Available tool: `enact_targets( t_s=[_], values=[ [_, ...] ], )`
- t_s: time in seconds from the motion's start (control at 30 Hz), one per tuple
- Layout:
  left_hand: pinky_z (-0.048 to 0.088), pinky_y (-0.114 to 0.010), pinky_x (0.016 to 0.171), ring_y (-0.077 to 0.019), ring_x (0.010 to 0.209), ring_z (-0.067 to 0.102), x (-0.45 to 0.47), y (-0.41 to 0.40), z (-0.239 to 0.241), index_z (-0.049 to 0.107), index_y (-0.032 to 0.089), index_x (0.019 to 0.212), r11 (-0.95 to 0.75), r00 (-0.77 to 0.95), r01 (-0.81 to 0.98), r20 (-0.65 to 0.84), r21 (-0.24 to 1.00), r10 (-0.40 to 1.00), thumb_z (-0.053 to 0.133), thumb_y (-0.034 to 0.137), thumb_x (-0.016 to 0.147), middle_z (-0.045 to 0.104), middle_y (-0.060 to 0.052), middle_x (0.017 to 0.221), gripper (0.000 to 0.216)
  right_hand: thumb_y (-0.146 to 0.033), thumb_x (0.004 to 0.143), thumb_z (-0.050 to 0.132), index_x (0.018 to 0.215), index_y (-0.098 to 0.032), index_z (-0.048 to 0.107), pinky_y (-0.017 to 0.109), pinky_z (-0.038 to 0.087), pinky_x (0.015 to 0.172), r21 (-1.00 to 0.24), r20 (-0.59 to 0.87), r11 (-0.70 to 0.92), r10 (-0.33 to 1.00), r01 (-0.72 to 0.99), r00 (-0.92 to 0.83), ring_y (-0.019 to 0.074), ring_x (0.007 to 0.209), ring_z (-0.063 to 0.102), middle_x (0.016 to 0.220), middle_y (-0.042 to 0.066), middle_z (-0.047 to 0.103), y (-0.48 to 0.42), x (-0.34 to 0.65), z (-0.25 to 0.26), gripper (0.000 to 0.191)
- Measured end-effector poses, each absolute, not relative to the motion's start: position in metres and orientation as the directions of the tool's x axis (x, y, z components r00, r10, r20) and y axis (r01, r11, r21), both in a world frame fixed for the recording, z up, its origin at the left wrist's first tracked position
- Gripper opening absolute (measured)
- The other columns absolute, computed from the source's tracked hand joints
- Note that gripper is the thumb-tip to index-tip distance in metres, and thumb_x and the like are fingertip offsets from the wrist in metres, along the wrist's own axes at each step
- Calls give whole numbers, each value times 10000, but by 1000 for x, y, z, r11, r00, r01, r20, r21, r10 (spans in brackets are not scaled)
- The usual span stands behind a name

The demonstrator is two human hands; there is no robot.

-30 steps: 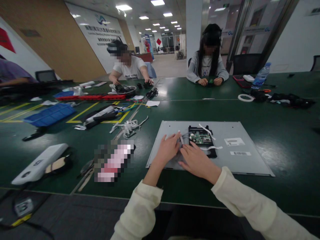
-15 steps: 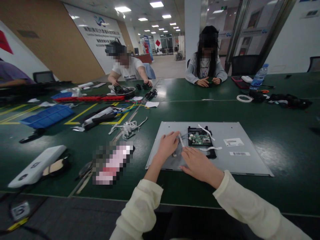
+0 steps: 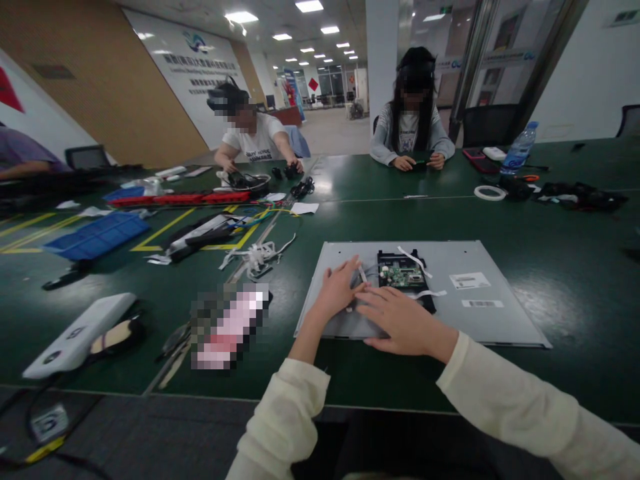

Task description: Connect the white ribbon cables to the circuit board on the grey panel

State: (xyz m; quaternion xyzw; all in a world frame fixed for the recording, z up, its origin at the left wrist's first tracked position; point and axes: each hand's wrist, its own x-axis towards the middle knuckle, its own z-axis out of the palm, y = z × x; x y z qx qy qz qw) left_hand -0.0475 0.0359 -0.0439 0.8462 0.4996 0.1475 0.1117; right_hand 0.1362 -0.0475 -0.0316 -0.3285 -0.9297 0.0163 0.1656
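A flat grey metal panel (image 3: 480, 320) lies on the table in front of me. On it sits a green circuit board (image 3: 403, 275) in a black frame, with thin wires leaving its left side. White tape strips (image 3: 414, 261) stick up or lie across the frame. My left hand (image 3: 338, 292) rests on the panel's left part, fingers stretched out beside a short white tape strip (image 3: 363, 273). My right hand (image 3: 403, 321) is open, its fingers extended over the panel near the strip's lower end, touching or close to the left fingertips.
To the left lie a pixelated pink phone-like object (image 3: 233, 327), a white device (image 3: 80, 333), crumpled white strips (image 3: 257, 259) and a blue basket (image 3: 97, 235). A tape roll (image 3: 490, 193) and water bottle (image 3: 520, 150) are at far right. Two people sit across the table.
My right hand has lifted off the tape strip's lower end and its fingers have spread. My left hand stays at the strip, its fingers a little more extended.
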Motion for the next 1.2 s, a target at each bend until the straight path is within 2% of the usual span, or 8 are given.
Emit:
enact_targets(
  t_s=[0.07,0.13,0.27,0.4,0.63,0.9,1.03,1.2],
  values=[
    [225,-540,1094,-237,1352,372,-48,34,-40,247,236,1451,-499,470,798,170,338,866,459,369,920,470,-129,1416,587,-430,872,531,1356,-184,461,472,284,1099,-171,317,827,561,536,-764,265,1387,252,1485,117,351,-47,140,-37,548],
    [214,-513,1113,-219,1353,368,-48,32,-35,249,239,1447,-502,433,803,264,321,862,405,350,945,454,-110,1431,538,-396,887,513,1395,-194,421,472,260,1117,-205,305,829,559,520,-771,254,1419,172,1518,100,297,-47,142,-44,555],
    [236,-456,1122,-218,1335,381,-50,26,-26,249,185,1442,-485,293,831,527,272,797,377,298,954,461,-122,1416,516,-405,896,501,1435,-193,368,474,243,1131,-252,280,798,602,548,-748,266,1433,119,1539,107,243,-46,144,-53,594],
    [267,-431,1108,-233,1314,395,-54,20,-22,206,156,1455,-496,244,836,650,235,720,407,279,940,501,-139,1361,566,-408,895,502,1450,-203,339,482,242,1132,-253,303,773,635,582,-711,276,1437,102,1547,112,210,-40,145,-56,613],
    [292,-429,1095,-241,1290,408,-52,16,-26,148,151,1470,-518,267,818,632,251,728,425,290,937,523,-137,1324,617,-398,908,472,1431,-181,348,502,263,1115,-235,352,625,769,745,-534,297,1426,131,1530,140,219,-6,160,-70,580],
    [344,-435,1062,-228,1228,476,-53,19,-33,148,154,1465,-566,321,786,619,248,717,432,274,938,557,-123,1258,610,-417,919,404,1399,-191,400,523,312,1057,-159,385,299,896,941,-220,338,1375,229,1481,145,316,43,209,-90,530],
    [360,-430,1047,-218,1200,497,-53,18,-34,125,155,1471,-585,337,769,614,259,714,443,267,935,571,-115,1232,634,-448,922,345,1402,-196,390,530,324,1039,-121,366,134,927,984,-81,344,1354,259,1470,138,338,56,242,-101,543],
    [375,-404,1032,-205,1157,521,-52,16,-33,220,145,1442,-589,382,772,566,238,730,447,246,934,589,-101,1201,566,-483,918,319,1382,-183,411,551,342,1009,-119,380,-27,922,992,71,364,1319,302,1441,160,370,67,283,-114,560]
  ],
)
